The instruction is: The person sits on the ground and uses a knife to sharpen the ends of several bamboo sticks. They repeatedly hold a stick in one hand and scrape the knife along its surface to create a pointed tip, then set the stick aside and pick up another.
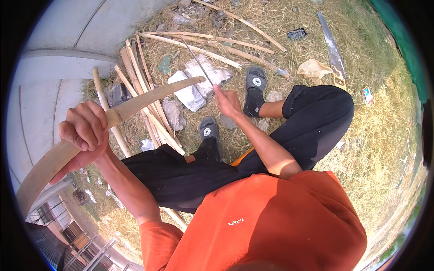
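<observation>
Dry grass (pixel 370 135) lies below. A curved wooden strip (pixel 135 105) is gripped by closed left-hand fingers (pixel 83 131); a thin blade (pixel 196 61), pinched by right-hand fingers (pixel 224 97), is best drawn lightly beside the strip's far tip.

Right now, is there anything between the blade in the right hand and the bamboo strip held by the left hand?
Nothing visible. The thin blade in the right hand already reaches the tip of the curved bamboo strip, which the left hand holds.
</observation>
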`<action>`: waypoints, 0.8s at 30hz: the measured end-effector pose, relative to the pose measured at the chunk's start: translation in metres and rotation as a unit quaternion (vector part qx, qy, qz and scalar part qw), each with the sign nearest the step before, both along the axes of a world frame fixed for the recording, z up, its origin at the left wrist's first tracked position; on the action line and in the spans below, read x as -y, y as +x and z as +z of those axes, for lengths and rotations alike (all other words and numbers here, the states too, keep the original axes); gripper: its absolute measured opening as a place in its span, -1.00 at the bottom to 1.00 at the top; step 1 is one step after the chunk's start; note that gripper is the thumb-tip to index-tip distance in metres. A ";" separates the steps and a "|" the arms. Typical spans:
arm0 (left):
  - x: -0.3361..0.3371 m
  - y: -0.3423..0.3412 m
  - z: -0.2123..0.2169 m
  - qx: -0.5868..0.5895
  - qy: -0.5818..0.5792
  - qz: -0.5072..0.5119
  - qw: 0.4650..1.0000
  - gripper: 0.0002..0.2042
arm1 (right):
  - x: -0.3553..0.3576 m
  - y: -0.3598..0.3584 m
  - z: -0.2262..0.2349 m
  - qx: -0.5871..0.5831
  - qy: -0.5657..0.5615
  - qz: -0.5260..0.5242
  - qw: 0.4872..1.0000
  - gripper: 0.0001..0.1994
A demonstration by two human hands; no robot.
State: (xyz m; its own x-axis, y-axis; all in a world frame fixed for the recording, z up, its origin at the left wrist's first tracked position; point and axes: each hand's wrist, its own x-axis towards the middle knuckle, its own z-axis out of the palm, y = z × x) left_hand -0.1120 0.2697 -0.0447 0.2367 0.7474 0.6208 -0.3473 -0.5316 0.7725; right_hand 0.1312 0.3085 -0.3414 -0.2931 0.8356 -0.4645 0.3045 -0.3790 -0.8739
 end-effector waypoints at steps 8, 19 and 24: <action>-0.010 -0.008 0.008 0.025 -0.019 0.033 0.999 -0.29 | 0.027 0.010 -0.082 0.156 -0.125 0.016 0.980 -0.21; -0.089 -0.013 0.083 0.029 -0.050 0.512 0.857 -0.45 | 0.045 0.002 -0.107 0.163 -0.099 0.000 0.982 -0.21; -0.219 0.012 0.052 0.118 -0.083 0.427 0.893 -0.42 | 0.034 0.011 -0.104 0.058 -0.181 -0.021 0.982 -0.29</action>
